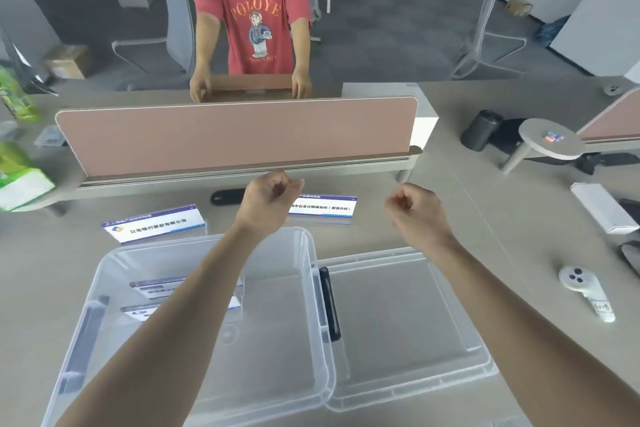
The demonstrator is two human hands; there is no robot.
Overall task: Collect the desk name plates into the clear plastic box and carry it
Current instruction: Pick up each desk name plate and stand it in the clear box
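Note:
A clear plastic box (pixel 304 288) stands on the desk in front of me, with two name plates (pixel 152 288) lying in its left half, partly hidden by my left forearm. Its clear lid (pixel 398 322) lies flat to its right. Two more name plates stand on the desk beyond the box: one at the left (pixel 156 224) and one in the middle (pixel 323 210). My left hand (pixel 268 199) hovers loosely curled just left of the middle plate, holding nothing. My right hand (pixel 412 210) is curled shut to that plate's right, empty.
A pink desk divider (pixel 235 135) runs across behind the plates. A black oblong object (pixel 227 198) lies under it. A white controller (pixel 585 291) and a white box (pixel 604 208) sit at the right. Across the divider a person in a red shirt (pixel 251 10) holds a cardboard box.

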